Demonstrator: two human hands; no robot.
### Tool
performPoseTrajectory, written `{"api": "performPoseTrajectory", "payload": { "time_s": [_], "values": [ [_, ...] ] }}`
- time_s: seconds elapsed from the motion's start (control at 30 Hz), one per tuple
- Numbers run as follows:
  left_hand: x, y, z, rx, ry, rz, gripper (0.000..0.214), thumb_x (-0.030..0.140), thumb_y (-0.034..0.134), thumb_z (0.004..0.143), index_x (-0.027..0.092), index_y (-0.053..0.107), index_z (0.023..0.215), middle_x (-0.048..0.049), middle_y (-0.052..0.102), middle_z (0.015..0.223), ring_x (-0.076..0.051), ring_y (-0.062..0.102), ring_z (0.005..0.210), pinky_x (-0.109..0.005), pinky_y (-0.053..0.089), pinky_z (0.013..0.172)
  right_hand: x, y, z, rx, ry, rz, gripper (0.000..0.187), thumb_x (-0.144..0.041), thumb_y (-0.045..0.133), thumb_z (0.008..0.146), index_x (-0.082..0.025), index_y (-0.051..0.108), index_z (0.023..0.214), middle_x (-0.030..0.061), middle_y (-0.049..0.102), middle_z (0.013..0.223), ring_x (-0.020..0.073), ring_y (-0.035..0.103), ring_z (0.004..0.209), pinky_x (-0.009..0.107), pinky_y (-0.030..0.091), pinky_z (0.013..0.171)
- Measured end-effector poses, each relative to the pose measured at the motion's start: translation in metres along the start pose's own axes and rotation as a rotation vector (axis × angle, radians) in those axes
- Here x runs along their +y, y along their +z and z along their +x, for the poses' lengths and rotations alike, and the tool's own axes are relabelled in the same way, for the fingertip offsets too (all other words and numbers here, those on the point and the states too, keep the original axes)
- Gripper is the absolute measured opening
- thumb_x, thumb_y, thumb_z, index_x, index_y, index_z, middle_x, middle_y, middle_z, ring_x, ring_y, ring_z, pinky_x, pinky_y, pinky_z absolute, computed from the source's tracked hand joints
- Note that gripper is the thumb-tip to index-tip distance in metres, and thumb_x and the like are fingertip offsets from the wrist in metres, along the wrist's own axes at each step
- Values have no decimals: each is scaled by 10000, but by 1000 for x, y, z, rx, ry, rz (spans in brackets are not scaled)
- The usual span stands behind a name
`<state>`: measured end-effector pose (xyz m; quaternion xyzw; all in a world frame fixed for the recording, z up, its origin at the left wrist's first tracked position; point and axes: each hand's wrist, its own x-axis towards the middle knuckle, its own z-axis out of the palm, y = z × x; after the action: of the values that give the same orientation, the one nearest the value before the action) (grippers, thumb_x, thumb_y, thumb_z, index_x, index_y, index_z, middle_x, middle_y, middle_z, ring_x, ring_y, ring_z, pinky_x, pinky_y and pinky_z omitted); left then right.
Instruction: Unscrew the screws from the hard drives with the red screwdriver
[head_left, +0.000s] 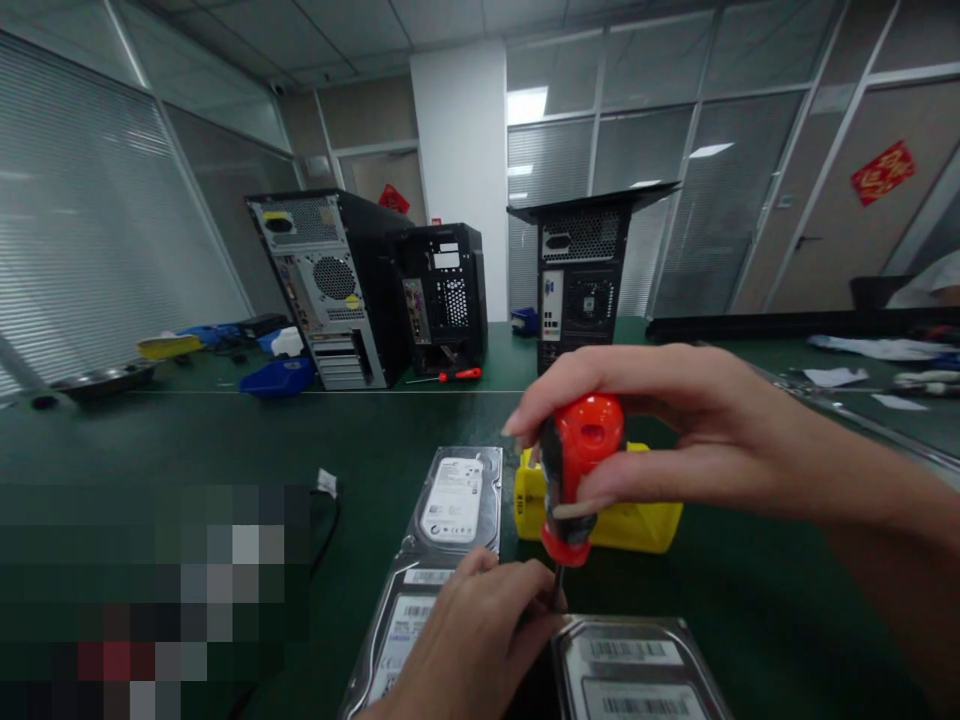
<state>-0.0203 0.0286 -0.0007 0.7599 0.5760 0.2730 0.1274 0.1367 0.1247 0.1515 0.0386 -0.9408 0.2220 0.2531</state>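
**Screwdriver upright over hard drives**

Right hand is clenched around the red-and-black screwdriver, top of the handle. The tool stands upright at frame centre, its tip down between the near drive and the right drive. Left hand, at 6 o'clock, lies on the near drive with fingertips at the shaft; can't tell if it pinches. Far drive sits just beyond. Yellow bin is behind the tool, at 3 o'clock of the far drive. PC towers stand at 12 o'clock on the green bench.
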Motion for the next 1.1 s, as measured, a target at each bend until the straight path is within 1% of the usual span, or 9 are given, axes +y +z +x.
{"api": "performPoseTrajectory", "payload": {
  "time_s": [0.13, 0.3, 0.4, 0.53, 0.63, 0.9, 1.0, 1.07, 1.1],
  "values": [
    [0, -1, 0, -35, -34, 54, 130, 128, 669, 745, 223, 603, 804, 55, 662, 789, -185, 537, 692, -294, 347, 641, -2, 1, 0, 11, -2, -33, 290, -268, 613, 756, -206, 543, 1030, -106, 570, 988, -47, 552, 880, -27, 411, 783],
    [2, -3, 0, -56, -55, 104, 128, 122, 647, 747, 240, 619, 789, 56, 669, 780, -199, 552, 695, -310, 336, 648, -3, 1, -2, 53, -31, -157, 294, -334, 628, 735, -197, 566, 987, -105, 586, 972, -39, 552, 875, -5, 410, 780],
    [2, -4, 0, -67, -55, 128, 127, 115, 633, 748, 235, 626, 791, 38, 672, 776, -210, 561, 700, -316, 341, 639, -2, 1, -3, 101, -35, -232, 318, -356, 654, 704, -198, 577, 969, -93, 599, 946, -15, 558, 850, 41, 421, 749],
    [3, -4, 0, -77, -35, 152, 127, 114, 616, 759, 230, 626, 811, 30, 675, 781, -213, 572, 692, -319, 350, 625, -3, 2, -2, 121, 24, -261, 288, -419, 603, 737, -155, 584, 850, -54, 597, 776, 0, 532, 671, 101, 398, 582],
    [3, -3, -1, -78, -13, 170, 117, 117, 605, 767, 227, 621, 802, 29, 675, 776, -207, 573, 673, -328, 355, 638, -6, 4, 0, 84, 56, -226, 294, -426, 539, 787, -132, 557, 796, -51, 553, 679, -19, 473, 573, 94, 355, 508],
    [7, -4, 6, -50, -10, 195, 104, 125, 618, 748, 222, 623, 788, 23, 676, 750, -207, 590, 676, -320, 379, 631, -10, 9, 1, 97, 18, -248, 295, -429, 517, 802, -134, 534, 799, -55, 537, 687, -19, 449, 587, 104, 347, 531],
    [11, -12, -3, -57, 5, 202, 199, 115, 619, 736, 231, 616, 899, 24, 680, 837, -206, 605, 715, -332, 404, 674, -11, 10, 1, 108, 14, -278, 292, -423, 521, 802, -131, 532, 784, -58, 525, 671, -22, 447, 578, 105, 343, 529],
    [12, -19, -23, -35, 65, 228, 404, 110, 640, 708, 225, 557, 1086, -4, 661, 987, -217, 613, 811, -341, 419, 731, -10, 10, 1, 113, 14, -281, 290, -422, 521, 803, -133, 535, 786, -59, 524, 675, -25, 450, 579, 96, 345, 530],
    [11, -23, -37, 11, 99, 247, 472, 117, 647, 705, 250, 528, 1141, -1, 652, 1024, -217, 611, 846, -340, 420, 765, -10, 10, 1, 116, 10, -277, 287, -420, 524, 802, -134, 536, 792, -60, 526, 684, -28, 453, 583, 89, 347, 532]
  ]
}}
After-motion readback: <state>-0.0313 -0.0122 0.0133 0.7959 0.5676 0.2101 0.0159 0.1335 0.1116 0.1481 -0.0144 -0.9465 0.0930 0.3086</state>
